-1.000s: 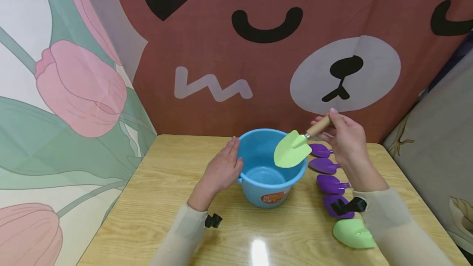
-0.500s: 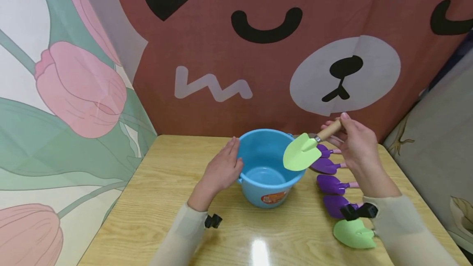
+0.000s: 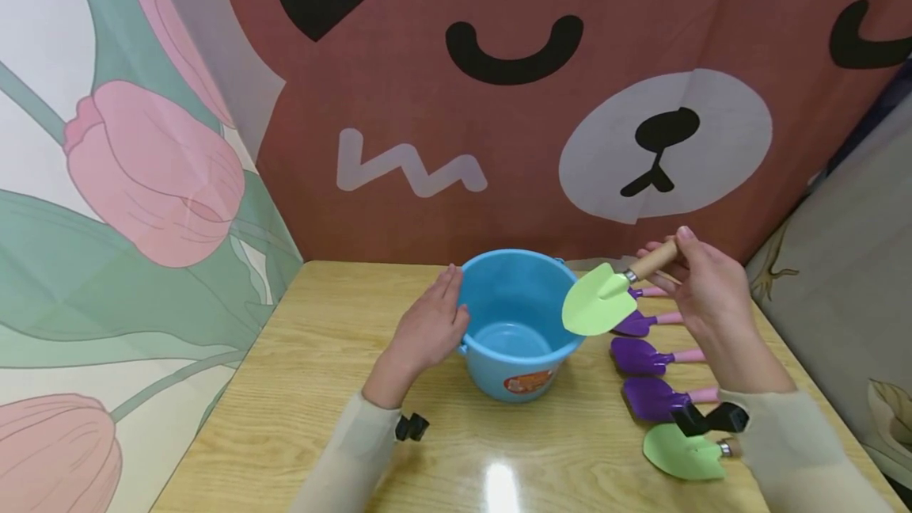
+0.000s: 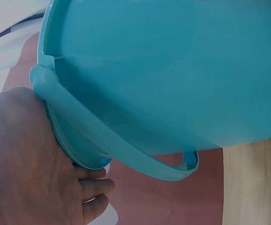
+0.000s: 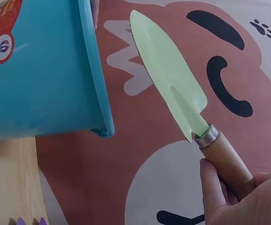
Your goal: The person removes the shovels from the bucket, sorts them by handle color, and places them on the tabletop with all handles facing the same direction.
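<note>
My left hand [image 3: 431,324] rests its straight fingers against the left rim of a blue plastic bucket [image 3: 490,374], which stands upright on the table. The left wrist view shows the palm [image 4: 20,154] at the rim and the bucket's handle [image 4: 102,133] hanging down its outside. Between thumb and fingers, my right hand [image 3: 716,291] holds a hand trowel [image 3: 600,301] by its wooden handle. The trowel's light green blade points left and downward, above the bucket's right rim in the head view. In the right wrist view the blade [image 5: 168,65] is clear of the bucket.
On the wooden table [image 3: 321,386], several purple trowels [image 3: 641,356] with pink handles lie in a column right of the bucket. Another green trowel [image 3: 680,452] lies nearest the front, partly under the right sleeve. A bear-print cloth [image 3: 399,228] hangs behind.
My right hand has moved right and slightly down with the trowel, drawing its blade from over the bucket's opening to the right rim. The left hand and bucket stay put.
</note>
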Tool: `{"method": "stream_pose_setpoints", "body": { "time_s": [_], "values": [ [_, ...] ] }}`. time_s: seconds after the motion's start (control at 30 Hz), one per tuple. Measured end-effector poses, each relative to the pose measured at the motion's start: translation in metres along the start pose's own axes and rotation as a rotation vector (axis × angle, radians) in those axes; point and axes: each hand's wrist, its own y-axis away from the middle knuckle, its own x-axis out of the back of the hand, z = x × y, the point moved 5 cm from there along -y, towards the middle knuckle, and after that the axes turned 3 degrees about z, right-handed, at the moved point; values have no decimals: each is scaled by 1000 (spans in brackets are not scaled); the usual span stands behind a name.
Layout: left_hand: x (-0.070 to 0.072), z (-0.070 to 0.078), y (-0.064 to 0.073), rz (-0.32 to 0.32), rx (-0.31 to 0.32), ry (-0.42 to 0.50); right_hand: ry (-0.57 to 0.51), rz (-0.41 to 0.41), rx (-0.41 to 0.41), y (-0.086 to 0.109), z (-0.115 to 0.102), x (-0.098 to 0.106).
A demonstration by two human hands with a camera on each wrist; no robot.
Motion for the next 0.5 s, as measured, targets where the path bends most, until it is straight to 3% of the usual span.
{"method": "stream_pose_setpoints", "body": {
  "time_s": [0.5],
  "values": [
    [1, 1, 1, -4, 1, 1, -16, 27, -48, 5, 6, 24]
  ]
}}
